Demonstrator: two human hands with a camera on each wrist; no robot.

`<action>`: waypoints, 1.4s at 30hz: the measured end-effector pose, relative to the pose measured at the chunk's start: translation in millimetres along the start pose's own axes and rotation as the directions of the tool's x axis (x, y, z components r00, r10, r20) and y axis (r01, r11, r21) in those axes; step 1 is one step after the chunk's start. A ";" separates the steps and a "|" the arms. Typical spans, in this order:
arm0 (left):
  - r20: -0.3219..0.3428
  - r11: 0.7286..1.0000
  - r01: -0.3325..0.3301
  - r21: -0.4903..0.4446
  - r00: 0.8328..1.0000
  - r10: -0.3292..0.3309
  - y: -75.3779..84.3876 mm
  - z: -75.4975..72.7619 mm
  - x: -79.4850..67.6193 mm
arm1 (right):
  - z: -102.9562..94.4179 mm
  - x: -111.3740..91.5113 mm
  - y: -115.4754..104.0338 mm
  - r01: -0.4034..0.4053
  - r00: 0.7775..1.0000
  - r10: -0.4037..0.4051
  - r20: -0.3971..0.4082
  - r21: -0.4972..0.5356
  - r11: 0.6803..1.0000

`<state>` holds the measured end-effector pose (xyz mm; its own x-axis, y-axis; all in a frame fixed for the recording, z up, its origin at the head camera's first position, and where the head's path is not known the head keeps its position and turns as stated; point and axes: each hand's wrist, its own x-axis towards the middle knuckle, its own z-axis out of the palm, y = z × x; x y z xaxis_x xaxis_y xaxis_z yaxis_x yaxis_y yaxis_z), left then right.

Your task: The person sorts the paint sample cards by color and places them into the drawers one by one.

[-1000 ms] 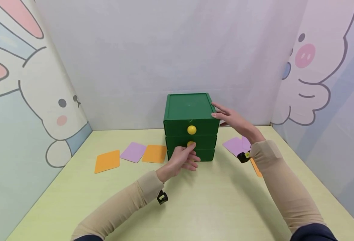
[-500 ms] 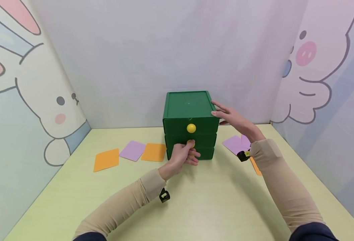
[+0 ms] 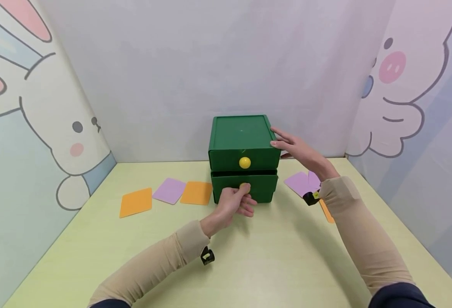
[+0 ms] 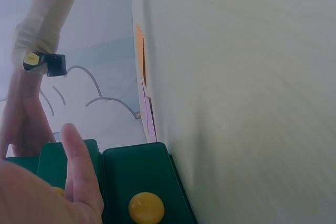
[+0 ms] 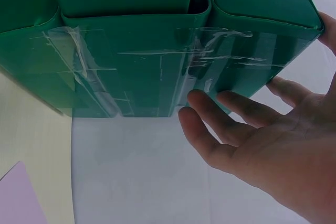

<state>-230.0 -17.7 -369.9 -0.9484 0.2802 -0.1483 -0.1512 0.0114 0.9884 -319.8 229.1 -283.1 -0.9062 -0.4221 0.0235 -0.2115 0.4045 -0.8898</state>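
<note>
A green three-drawer cabinet point(image 3: 242, 132) with yellow knobs stands against the back wall. Its middle drawer point(image 3: 262, 182) is pulled slightly out, and a dark gap shows above its front. My left hand point(image 3: 233, 203) pinches that drawer's knob point(image 3: 243, 187), mostly hidden behind the thumb. The top drawer's knob point(image 3: 245, 162) is in plain sight, and the bottom drawer's knob point(image 4: 146, 208) shows in the left wrist view. My right hand point(image 3: 300, 152) rests on the cabinet's upper right edge, its fingers spread along the side. Clear tape point(image 5: 152, 51) runs across that side in the right wrist view.
Left of the cabinet lie two orange cards point(image 3: 136, 202) with a purple card point(image 3: 169, 191) between them. To its right are purple cards point(image 3: 299, 184) and an orange card point(image 3: 327, 211), partly behind the right wrist. Printed walls enclose the table point(image 3: 272, 265).
The middle drawer has come a little way out toward me, with my left hand holding its knob. My right hand has stayed on the cabinet's edge.
</note>
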 end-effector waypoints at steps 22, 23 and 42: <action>0.061 1.000 0.006 -0.016 0.998 -0.005 -7.2 3.5 -29.9 | 0.2 -0.4 1.4 0.008 1.000 -0.008 0.000 -0.009 1.000; 0.066 1.000 0.006 -0.018 0.998 -0.005 -7.2 3.9 -31.4 | 0.2 -0.7 1.4 0.009 1.000 -0.009 0.001 -0.011 1.000; 0.101 0.999 0.027 -0.033 0.995 -0.023 -9.9 7.0 -52.3 | -0.1 0.2 1.0 0.007 1.000 -0.007 0.001 -0.009 1.000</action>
<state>-176.9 -25.7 -371.8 -0.9116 0.3755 -0.1675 -0.1859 -0.0130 0.9825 -320.2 229.5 -284.0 -0.9045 -0.4255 0.0289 -0.2208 0.4092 -0.8853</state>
